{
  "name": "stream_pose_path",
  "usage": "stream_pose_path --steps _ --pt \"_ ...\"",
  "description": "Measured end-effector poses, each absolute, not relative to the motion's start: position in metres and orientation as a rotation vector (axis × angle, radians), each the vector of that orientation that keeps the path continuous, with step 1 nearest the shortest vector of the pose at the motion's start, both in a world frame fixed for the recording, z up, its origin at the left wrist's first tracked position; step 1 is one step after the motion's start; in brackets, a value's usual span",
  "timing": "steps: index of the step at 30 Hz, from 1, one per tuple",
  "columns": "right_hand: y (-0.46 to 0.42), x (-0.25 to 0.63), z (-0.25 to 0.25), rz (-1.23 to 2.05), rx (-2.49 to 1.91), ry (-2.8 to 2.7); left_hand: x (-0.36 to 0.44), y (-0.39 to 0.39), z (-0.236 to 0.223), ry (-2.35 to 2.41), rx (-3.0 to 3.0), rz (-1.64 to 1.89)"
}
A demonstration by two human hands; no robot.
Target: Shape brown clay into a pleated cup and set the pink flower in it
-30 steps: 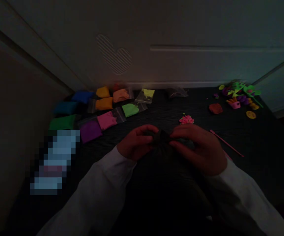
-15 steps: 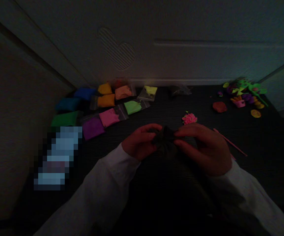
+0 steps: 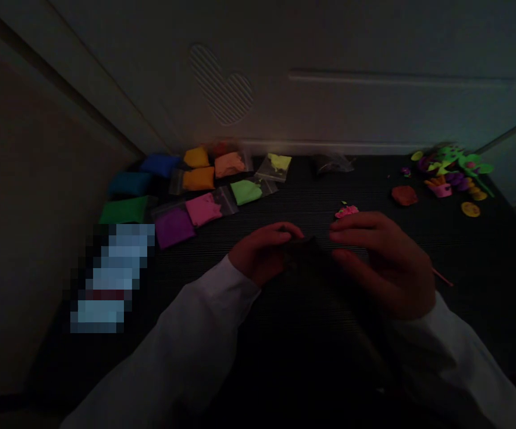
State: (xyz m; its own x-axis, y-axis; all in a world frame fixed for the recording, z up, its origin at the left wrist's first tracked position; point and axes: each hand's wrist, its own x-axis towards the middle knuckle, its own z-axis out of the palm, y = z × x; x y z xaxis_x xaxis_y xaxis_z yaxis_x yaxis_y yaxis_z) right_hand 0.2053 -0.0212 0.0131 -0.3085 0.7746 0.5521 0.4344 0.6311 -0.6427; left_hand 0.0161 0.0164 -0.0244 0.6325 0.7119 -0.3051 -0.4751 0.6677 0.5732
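My left hand (image 3: pixel 264 251) is closed round the edge of a dark piece (image 3: pixel 300 250). It had pleats a moment ago, but its material is too dark to make out. To its right, my right hand (image 3: pixel 381 262) is held with fingers and thumb apart and nothing visible between them. Just behind my right fingers lies a bumpy pink clay piece (image 3: pixel 346 211) with a bit of green, partly hidden. A thin pink stick (image 3: pixel 443 277) shows only its end beyond my right hand.
Bags of coloured clay, such as a purple bag (image 3: pixel 174 228) and a green bag (image 3: pixel 124 210), lie at the left by a blurred lit screen (image 3: pixel 110 277). A reddish lump (image 3: pixel 404 195) and colourful clay pieces (image 3: pixel 457 173) sit at the back right. A pale panel (image 3: pixel 351 113) rises behind.
My right hand has let go of the dark piece and moved right, its fingers spreading. It now covers more of the pink stick and pink clay piece. The view has shifted slightly.
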Motion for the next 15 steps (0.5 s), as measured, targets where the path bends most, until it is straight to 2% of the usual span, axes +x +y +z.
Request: stream_pose_path --steps 7,15 --pt "-0.0174 0.2033 0.0113 0.304 -0.964 -2.127 0.0180 0.0143 -0.0303 0.576 0.462 0.695" --pt "-0.0159 0.2059 0.0076 0.277 -0.990 -2.220 0.0173 0.0155 -0.0328 0.619 0.460 0.662"
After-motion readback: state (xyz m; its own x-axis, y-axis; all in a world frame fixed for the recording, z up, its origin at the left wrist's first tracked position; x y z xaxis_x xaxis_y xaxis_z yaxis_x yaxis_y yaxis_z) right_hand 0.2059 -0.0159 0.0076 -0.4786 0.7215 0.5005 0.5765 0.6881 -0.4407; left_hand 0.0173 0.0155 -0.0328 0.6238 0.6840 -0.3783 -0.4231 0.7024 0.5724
